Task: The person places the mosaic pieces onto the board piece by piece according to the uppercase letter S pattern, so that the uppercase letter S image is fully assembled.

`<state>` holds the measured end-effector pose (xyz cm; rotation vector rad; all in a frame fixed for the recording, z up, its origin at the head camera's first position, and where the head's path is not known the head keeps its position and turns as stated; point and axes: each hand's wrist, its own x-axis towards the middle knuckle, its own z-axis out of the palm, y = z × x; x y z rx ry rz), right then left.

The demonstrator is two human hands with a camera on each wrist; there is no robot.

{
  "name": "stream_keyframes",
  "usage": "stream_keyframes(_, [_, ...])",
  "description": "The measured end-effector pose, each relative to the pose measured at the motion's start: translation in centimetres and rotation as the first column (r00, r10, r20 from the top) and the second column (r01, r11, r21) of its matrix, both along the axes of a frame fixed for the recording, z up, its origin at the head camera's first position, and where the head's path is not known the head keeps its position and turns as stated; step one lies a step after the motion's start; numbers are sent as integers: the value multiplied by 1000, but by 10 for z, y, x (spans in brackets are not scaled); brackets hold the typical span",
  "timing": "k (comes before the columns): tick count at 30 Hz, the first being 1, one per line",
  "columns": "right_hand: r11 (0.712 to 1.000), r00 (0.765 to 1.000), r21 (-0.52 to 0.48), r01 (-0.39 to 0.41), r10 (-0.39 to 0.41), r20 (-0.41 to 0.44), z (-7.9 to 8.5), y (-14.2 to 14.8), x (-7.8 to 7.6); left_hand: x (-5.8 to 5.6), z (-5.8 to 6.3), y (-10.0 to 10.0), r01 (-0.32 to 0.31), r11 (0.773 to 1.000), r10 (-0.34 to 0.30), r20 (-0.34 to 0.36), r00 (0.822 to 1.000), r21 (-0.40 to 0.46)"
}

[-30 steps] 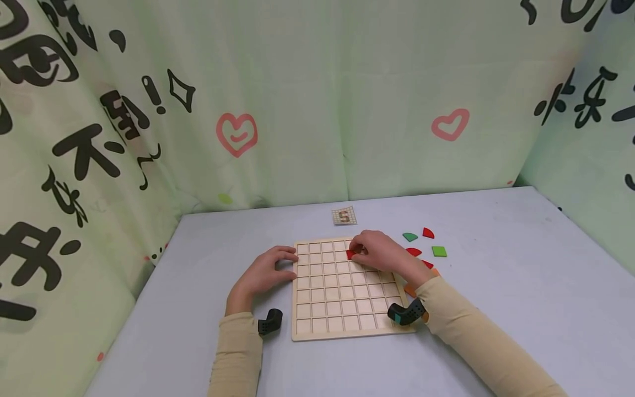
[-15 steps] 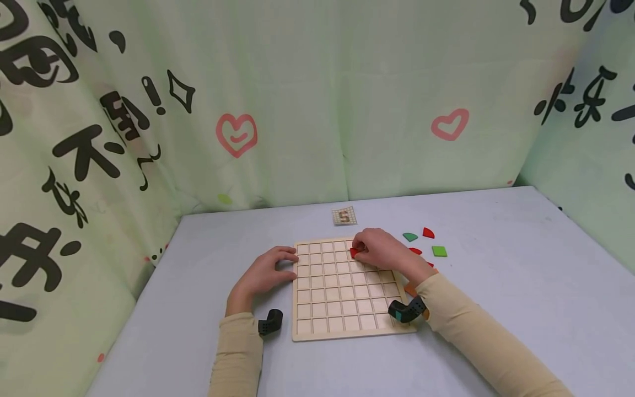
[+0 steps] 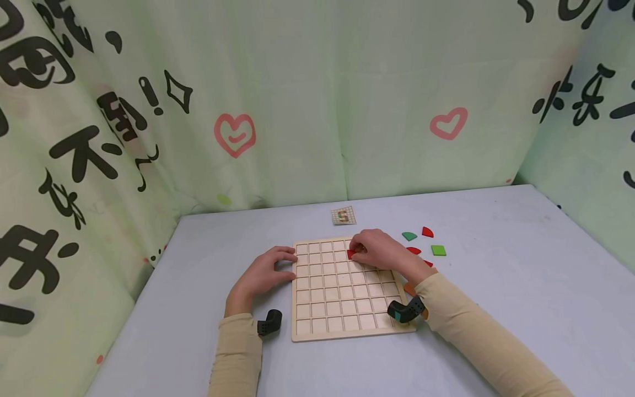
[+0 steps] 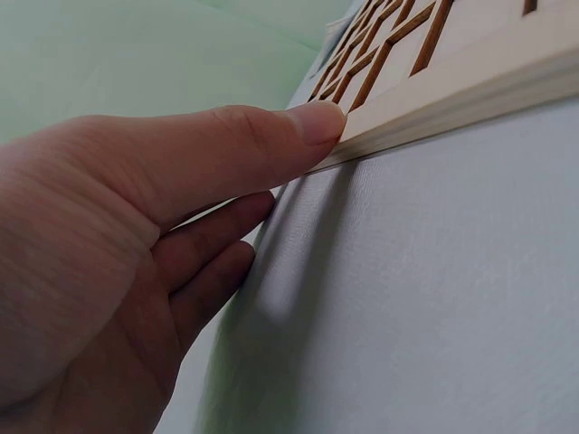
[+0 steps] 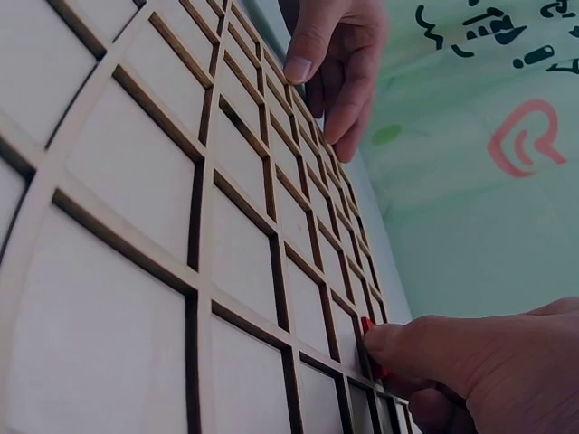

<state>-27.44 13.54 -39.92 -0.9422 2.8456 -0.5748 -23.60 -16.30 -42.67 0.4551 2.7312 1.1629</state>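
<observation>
A square wooden grid board with raised dividers lies on the table. At its left edge my left hand rests, thumb and fingers spread and touching the frame; in the left wrist view the thumb tip lies on the board's rim. Over the far part of the grid, my right hand pinches a small red tile between thumb and fingers. The right wrist view shows that red tile at the dividers, partly hidden by the thumb.
Right of the board lie a dark green piece, a red quarter-round piece, a light green square and another red piece. An orange piece is partly hidden by the right arm. Behind the board is a small printed card.
My right hand shifts slightly right with the red tile, then back left, staying over the same part of the grid. The left hand stays at the board's edge.
</observation>
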Motion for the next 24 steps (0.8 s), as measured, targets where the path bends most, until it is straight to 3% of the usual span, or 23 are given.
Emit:
stream_keyframes(12, [1000, 1000, -27, 3, -3, -3, -3, 2, 0, 1, 0, 0, -8, 1000, 8, 1, 1000, 4])
stream_keyframes(18, [988, 994, -118, 100, -95, 47, 4, 14, 1, 1, 0, 0, -14, 1000, 14, 5, 1000, 5])
stream_keyframes(24, [950, 973, -211, 230, -228, 35, 10, 51, 0, 1, 0, 0, -10, 1000, 10, 3, 1000, 9])
